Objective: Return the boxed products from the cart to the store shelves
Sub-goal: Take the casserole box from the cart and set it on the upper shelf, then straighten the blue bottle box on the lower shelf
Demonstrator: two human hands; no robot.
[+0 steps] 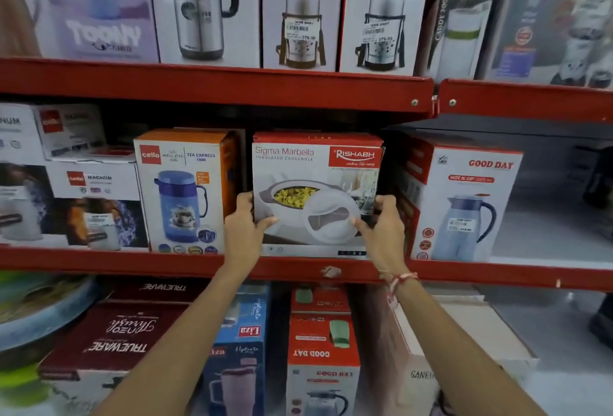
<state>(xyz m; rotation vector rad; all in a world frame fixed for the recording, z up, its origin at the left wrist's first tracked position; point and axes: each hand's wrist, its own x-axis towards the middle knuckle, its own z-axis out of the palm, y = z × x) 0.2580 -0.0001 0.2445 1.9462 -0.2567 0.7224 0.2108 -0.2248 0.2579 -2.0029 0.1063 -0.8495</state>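
Head view: the left hand [243, 233] and right hand [381, 229] each keep a grip pinching the casserole box [316, 190] between them, seated on the middle shelf [132, 264]. Placement looks nearly finished; next, probably let go and fetch another box.

We see two bare forearms reaching up from the bottom edge, with no sleeves in view on either. Our left hand [243, 228] wears nothing that we can make out: no ring, no watch, no band at the wrist. Our right hand [384, 233] is likewise bare on the fingers, but its wrist carries a thin thread bracelet [398, 283] in red and white, wound around more than once, with loose ends trailing down along the forearm. The fingernails look short and unpainted, as far as the blur lets us tell.
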